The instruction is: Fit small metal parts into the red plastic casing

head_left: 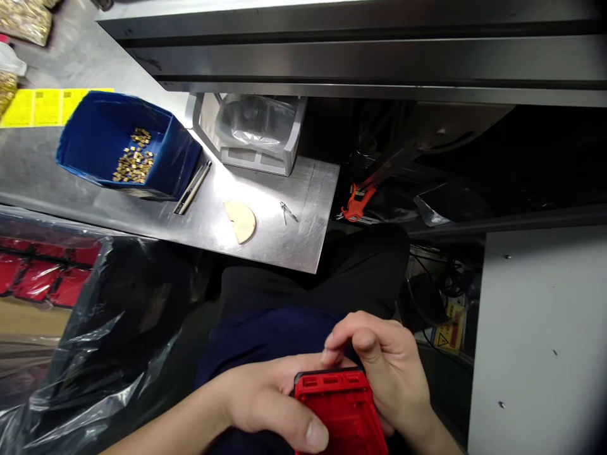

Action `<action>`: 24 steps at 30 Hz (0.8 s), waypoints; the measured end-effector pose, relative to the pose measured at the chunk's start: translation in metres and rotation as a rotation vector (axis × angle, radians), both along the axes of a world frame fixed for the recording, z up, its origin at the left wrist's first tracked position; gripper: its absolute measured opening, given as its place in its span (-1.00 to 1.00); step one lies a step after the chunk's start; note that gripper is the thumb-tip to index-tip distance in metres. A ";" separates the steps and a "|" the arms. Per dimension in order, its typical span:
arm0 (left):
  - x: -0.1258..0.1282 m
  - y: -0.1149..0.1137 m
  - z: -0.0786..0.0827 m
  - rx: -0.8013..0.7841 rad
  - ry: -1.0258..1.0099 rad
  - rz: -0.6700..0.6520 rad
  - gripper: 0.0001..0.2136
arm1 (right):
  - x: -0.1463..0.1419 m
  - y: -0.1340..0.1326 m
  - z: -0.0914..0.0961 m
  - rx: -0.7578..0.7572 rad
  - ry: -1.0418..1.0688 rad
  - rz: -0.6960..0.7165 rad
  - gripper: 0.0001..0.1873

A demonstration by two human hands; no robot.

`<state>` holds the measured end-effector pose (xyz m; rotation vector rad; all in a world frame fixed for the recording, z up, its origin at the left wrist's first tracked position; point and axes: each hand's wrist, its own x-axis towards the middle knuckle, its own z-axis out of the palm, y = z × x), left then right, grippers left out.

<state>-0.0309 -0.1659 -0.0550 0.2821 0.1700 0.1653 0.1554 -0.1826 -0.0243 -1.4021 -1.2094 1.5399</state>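
A red plastic part (339, 411) with small rectangular slots along its top edge sits low in the view, over my lap. My left hand (265, 401) grips it from the left, thumb lying across its lower face. My right hand (386, 363) curls over its top right corner, fingertips pinched at the upper edge. Whether anything small sits under those fingertips is hidden.
A metal worktable (284, 215) ahead carries a blue bin (102, 136) of small brass pieces, a grey bin lined with clear plastic (256, 129), a tan half disc (241, 221), tweezers (288, 212) and a thin metal bar (193, 188). Black plastic bagging (95, 328) with red parts lies left; orange pliers (356, 202) right.
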 end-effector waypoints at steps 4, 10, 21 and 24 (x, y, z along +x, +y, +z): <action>-0.001 -0.001 0.000 -0.045 0.015 0.013 -0.45 | -0.003 -0.001 0.001 0.021 -0.128 -0.085 -0.52; -0.004 -0.005 -0.002 -0.065 0.033 -0.009 -0.36 | -0.008 0.000 0.004 0.037 -0.220 -0.134 -0.51; -0.002 -0.014 -0.003 -0.072 0.049 0.019 -0.50 | 0.006 -0.001 -0.001 0.054 -0.338 -0.256 -0.58; -0.001 -0.012 -0.002 0.004 0.087 0.004 -0.47 | 0.012 0.011 0.002 -0.129 -0.084 0.009 -0.68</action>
